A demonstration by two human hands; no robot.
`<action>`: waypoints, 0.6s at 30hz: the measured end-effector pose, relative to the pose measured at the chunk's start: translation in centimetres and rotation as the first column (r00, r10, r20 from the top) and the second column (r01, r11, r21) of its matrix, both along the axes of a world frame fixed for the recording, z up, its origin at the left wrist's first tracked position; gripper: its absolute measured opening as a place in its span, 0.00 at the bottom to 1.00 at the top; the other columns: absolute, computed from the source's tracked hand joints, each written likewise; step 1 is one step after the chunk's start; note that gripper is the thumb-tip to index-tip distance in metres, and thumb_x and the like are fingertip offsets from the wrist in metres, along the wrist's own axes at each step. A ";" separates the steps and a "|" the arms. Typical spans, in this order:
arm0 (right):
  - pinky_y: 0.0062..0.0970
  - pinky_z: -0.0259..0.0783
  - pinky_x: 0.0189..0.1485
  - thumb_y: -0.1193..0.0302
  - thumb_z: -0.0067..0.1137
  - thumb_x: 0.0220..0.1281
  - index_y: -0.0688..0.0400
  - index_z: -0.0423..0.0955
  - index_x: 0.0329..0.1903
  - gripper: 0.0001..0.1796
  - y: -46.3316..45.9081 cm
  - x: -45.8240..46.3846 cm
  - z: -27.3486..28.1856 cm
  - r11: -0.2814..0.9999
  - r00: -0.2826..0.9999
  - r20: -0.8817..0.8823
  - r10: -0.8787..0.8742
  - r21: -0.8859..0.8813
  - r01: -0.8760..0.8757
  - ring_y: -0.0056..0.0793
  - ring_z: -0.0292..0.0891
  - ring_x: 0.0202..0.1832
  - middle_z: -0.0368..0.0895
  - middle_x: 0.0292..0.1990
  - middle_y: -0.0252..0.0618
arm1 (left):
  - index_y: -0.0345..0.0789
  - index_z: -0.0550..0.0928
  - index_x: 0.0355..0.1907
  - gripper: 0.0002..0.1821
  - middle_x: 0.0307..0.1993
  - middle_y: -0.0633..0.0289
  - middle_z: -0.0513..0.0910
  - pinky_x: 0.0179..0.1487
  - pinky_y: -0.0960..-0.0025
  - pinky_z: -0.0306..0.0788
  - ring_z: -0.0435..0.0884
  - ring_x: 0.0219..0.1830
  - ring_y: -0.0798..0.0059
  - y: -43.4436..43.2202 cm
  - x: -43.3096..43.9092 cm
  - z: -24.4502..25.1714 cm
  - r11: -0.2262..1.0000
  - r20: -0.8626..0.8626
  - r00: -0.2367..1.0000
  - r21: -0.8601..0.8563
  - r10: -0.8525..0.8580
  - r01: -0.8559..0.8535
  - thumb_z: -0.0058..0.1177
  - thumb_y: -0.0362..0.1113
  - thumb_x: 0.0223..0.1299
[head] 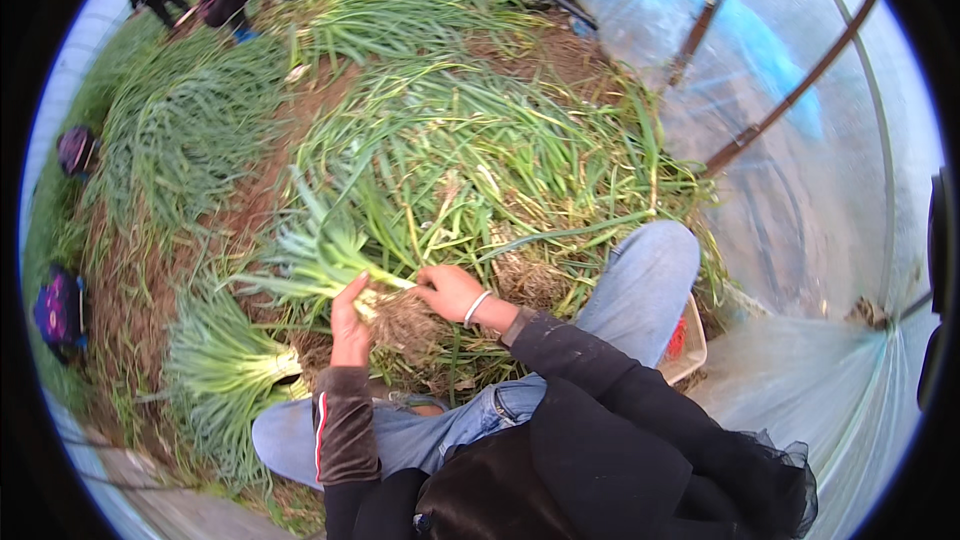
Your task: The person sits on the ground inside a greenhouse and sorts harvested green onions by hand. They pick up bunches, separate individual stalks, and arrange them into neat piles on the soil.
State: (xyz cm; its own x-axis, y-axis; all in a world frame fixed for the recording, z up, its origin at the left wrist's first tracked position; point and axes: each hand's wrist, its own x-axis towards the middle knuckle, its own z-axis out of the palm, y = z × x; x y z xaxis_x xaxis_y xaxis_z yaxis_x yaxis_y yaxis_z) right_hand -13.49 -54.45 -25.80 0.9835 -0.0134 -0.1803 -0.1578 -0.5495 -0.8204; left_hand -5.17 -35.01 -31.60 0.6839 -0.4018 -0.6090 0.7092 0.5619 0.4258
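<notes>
My left hand (350,321) is closed around a bunch of green onions (337,259), whose leaves point up and left and whose shaggy roots hang to the right. Just right of it, my right hand (448,292), with a white bangle at the wrist, grips the pale lower end of a green onion stalk by the roots. Beside my left knee lie bundled green onions (225,375) with their pale ends facing right. A wide heap of loose green onions (480,142) spreads beyond my hands, some with matted roots.
A light plastic crate (694,345) with something red inside stands by my right knee. Clear plastic sheeting (757,240) and rusty poles (795,90) line the right side. More green onion piles (187,127) cover the soil at left. Several people are at the upper and far left.
</notes>
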 end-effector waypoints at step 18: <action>0.43 0.74 0.36 0.70 0.58 0.47 0.57 0.79 0.26 0.05 -4.4 -1.2 1.6 0.781 0.981 0.134 -0.141 -0.593 0.194 0.48 0.79 0.31 0.81 0.26 0.47 | 0.28 0.80 0.40 0.10 0.30 0.60 0.82 0.33 0.73 0.76 0.80 0.27 0.73 -0.9 -0.5 4.1 0.992 0.166 0.980 0.052 0.109 -0.119 0.59 0.26 0.54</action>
